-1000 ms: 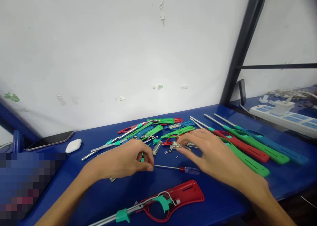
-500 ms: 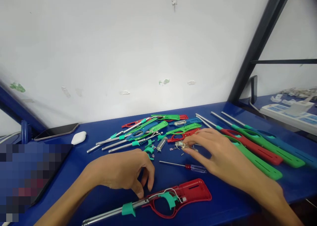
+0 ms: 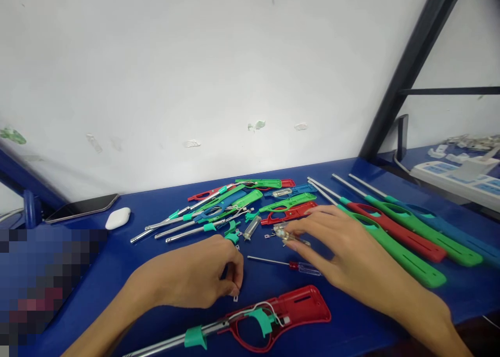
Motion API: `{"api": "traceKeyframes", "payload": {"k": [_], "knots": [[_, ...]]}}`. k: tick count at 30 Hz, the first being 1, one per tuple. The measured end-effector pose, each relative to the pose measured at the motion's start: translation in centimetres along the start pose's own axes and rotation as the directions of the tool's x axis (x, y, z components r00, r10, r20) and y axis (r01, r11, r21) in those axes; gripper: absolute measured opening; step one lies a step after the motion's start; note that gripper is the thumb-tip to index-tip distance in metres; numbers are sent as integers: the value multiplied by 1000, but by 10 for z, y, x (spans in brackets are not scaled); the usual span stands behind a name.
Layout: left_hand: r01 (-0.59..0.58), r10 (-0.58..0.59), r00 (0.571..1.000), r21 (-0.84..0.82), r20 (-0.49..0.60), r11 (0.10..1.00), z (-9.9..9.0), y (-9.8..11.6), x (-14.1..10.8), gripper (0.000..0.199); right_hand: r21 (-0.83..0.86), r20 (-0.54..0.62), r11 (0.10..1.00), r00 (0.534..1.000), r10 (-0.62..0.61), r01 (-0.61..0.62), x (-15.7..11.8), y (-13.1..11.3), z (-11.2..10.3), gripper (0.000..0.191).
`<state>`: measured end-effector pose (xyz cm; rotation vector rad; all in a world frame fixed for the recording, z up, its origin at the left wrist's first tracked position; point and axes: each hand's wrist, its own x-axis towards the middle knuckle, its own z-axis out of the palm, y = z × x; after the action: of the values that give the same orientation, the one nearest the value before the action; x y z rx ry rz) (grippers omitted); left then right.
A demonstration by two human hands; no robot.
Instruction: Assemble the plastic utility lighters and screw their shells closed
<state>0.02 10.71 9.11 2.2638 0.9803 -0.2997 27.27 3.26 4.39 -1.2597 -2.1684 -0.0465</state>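
Two bare hands work over a blue tabletop (image 3: 125, 254) in my head view. On the left hand (image 3: 201, 273) I see thumb and fingertips drawn together, gripping a small pale tab with a hole (image 3: 235, 298), its end poking out below them. On the right hand (image 3: 336, 247) the thumb and forefinger close narrowly on a clear plastic tank with a metal valve (image 3: 289, 235), which sits near the middle of the table; how firmly it is gripped, I cannot tell.

Nearest me lies an opened red plastic lighter shell (image 3: 308, 304), fitted with a teal trigger (image 3: 263, 324), a white wire (image 3: 269, 306) and a long silver tube (image 3: 167, 344). Between the hands rests a screwdriver with a red-collared clear handle (image 3: 294, 266), its shaft pointing left. Beyond it I make out another clear plastic tank (image 3: 252, 228), just right of some loose teal parts (image 3: 232, 236).

Farther back, opened green, red and blue lighter shells (image 3: 289, 203) overlap in a heap. To the right, four long-nosed lighters (image 3: 406, 237), two green, one red, one blue, lie side by side. At far left I see a dark phone (image 3: 83, 208) and a rounded white case (image 3: 117, 218).
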Motion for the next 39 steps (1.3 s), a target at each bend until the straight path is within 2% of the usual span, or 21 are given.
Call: {"api": "traceKeyframes", "payload": {"k": [7, 12, 16, 19, 22, 28, 31, 36, 39], "knots": [[-9, 2, 995, -62, -99, 998, -2, -4, 3, 10, 15, 32, 1000, 999, 1, -1, 0, -2, 2, 11], [-29, 10, 994, -171, -107, 985, 2, -9, 13, 17, 26, 48, 999, 999, 22, -23, -2, -2, 2, 11], [-72, 46, 989, -191, -140, 979, 2, -12, 17, 23, 30, 44, 999, 999, 14, -16, -2, -4, 2, 11], [-117, 73, 975, -201, -212, 973, 1, -12, 15, 15, 32, 43, 999, 999, 7, -8, -1, -5, 3, 10], [-182, 101, 941, -229, -323, 956, 3, -9, 15, 12, 33, 31, 999, 999, 16, -17, -1, -5, 4, 11], [-321, 119, 881, -394, -457, 861, 17, -1, 27, 15, 13, -3, 999, 999, 37, -37, -4, 0, 8, 22], [-373, 113, 864, -472, -491, 799, 24, -2, 34, 19, 15, -15, 1000, 1000, 26, -26, -4, 1, 9, 19], [-414, 104, 853, -541, -512, 732, 28, -1, 38, 24, 51, -10, 998, 1000, 21, -21, -1, -6, 7, 7], [-436, 125, 849, -547, -514, 714, 29, 2, 36, 25, 69, 2, 998, 1000, 3, -3, 0, -10, 7, 8]]}}
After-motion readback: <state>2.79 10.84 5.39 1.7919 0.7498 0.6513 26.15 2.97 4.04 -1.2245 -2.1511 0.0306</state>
